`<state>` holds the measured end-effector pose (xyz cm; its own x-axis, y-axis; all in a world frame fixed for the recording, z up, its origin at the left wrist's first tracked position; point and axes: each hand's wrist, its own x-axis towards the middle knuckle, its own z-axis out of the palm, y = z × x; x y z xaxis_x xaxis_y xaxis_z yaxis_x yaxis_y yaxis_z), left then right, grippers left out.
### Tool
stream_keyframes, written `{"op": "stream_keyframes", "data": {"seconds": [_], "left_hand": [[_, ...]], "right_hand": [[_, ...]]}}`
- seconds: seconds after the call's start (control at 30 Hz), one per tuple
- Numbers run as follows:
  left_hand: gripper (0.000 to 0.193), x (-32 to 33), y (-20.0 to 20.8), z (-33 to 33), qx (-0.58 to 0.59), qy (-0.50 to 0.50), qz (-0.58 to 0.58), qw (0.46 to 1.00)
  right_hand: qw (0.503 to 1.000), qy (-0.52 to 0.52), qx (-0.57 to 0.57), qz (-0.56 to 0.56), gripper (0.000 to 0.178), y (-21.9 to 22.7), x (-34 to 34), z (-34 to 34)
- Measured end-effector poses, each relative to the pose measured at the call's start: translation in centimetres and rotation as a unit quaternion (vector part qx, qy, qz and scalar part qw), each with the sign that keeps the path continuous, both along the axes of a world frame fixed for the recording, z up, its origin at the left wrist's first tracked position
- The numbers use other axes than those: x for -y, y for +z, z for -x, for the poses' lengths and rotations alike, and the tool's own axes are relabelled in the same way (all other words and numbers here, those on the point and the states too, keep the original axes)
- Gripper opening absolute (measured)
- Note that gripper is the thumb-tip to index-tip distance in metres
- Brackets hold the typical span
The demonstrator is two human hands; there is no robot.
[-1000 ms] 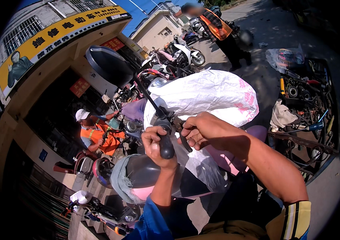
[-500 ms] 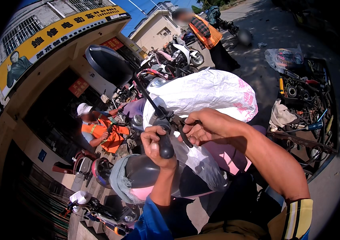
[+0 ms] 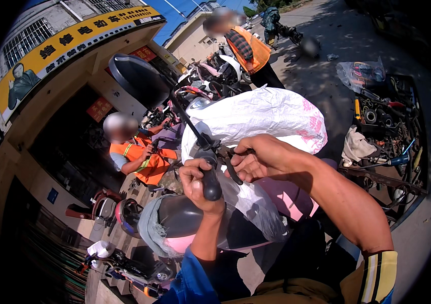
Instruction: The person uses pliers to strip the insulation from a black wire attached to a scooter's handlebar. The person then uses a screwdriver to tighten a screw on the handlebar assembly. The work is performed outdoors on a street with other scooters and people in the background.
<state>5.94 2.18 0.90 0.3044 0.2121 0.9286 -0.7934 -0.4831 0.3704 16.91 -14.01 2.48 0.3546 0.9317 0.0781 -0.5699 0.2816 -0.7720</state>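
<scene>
My left hand (image 3: 198, 183) is wrapped around the black handlebar grip (image 3: 210, 183) of a pink scooter (image 3: 235, 228). My right hand (image 3: 265, 158) is closed on the black brake lever (image 3: 231, 164) just right of the grip. A round black mirror (image 3: 138, 80) rises on a stalk above the handlebar. A large white plastic sack (image 3: 258, 119) lies on the scooter just beyond both hands.
A person in an orange vest (image 3: 142, 159) crouches at left by a shop front. Another person in an orange vest (image 3: 248, 48) stands farther off among parked scooters (image 3: 210, 73). A tray of tools and parts (image 3: 387, 137) lies at right. A scooter (image 3: 124, 263) lies low at left.
The standing person in the orange vest has moved left and nearer. My hands stay on the grip and lever with barely any shift.
</scene>
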Motion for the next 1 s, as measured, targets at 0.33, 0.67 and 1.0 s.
{"op": "stream_keyframes", "data": {"seconds": [0.33, 0.67, 1.0], "left_hand": [[0.037, -0.1, 0.0, 0.0, 0.006, -0.001, -0.002, 1.000], [0.035, -0.1, 0.1, 0.1, 0.005, 0.018, -0.011, 1.000], [0.031, 0.5, 0.3, -0.3, 0.013, 0.004, -0.004, 1.000]], "right_hand": [[0.997, -0.068, 0.030, 0.027, 0.028, -0.4, -0.1, 1.5], [0.992, -0.096, 0.075, 0.025, 0.026, -0.8, -0.7, 2.5], [0.984, -0.076, 0.161, -0.008, 0.022, -2.4, 0.0, 1.3]]}}
